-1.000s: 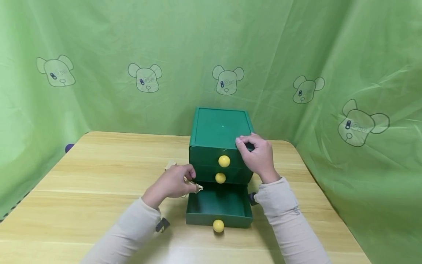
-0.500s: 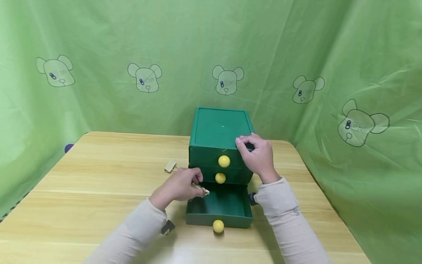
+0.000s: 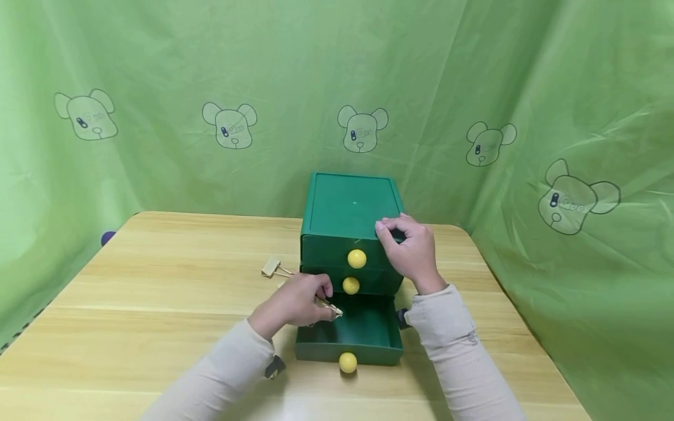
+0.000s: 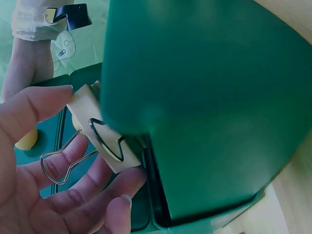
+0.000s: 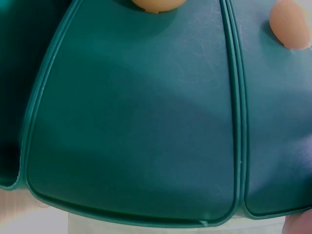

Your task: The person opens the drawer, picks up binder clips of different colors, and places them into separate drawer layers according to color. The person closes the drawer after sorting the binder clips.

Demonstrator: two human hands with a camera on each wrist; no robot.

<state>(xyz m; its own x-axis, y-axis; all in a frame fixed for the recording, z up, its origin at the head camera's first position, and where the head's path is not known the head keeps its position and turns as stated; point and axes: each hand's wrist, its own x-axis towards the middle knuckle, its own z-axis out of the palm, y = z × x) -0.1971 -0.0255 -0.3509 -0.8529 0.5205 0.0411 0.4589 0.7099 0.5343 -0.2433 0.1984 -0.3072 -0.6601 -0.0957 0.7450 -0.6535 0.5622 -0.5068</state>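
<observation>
A gold binder clip [image 4: 104, 129] with wire handles is pinched between the thumb and fingers of my left hand [image 3: 301, 300]. That hand is over the left part of the pulled-out bottom drawer [image 3: 363, 333] of a green drawer box [image 3: 350, 202]. In the left wrist view the clip sits close beside a green wall of the box. My right hand [image 3: 413, 248] holds the box at its upper right front edge, fingers curled there. Another gold binder clip [image 3: 271, 267] lies on the table left of the box; part of one more shows behind my left hand.
The upper drawers are closed, with yellow round knobs [image 3: 357, 258] on their fronts. The bottom drawer's yellow knob [image 3: 348, 362] points toward me. A wooden table [image 3: 158, 280] carries everything, and a green curtain [image 3: 295, 64] with bear-head prints surrounds it.
My left hand has moved right and slightly toward me with the binder clip, further over the open drawer, uncovering the clip on the table. The right hand has stayed on the box.
</observation>
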